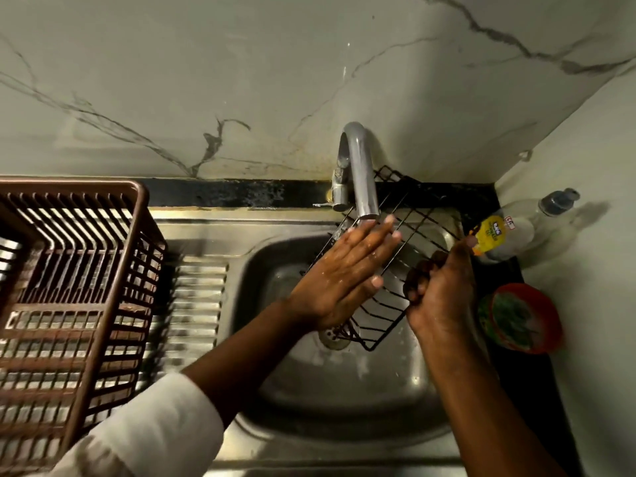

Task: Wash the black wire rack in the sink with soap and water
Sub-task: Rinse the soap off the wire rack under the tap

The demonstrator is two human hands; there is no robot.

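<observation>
Black wire rack [389, 290] held tilted over the steel sink [344, 401], upper end under the faucet [361, 173], lower corner close above the drain [332, 335]. Left hand [347, 273] laid flat on the rack's wires, fingers straight and together, fingertips just under the spout. Right hand [440, 287] curled round the rack's right edge, gripping it. Both hands wet, set apart on opposite sides of the rack. White sleeve [148, 428] on the left forearm, pushed back above the wrist.

Brown plastic dish basket [72, 277] on the ribbed drainboard [199, 297] at the sink's left side. Clear bottle with a yellow label [506, 232] lying on the black tabletop [516, 390] at the far right corner, cap pointing to the wall. Red round tub with something green inside [519, 318] near the sink's right edge, just beside the right hand's wrist. Marbled wall [241, 80] behind the faucet, with a dark stained strip along its foot. Whether water runs from the spout: cannot tell.
</observation>
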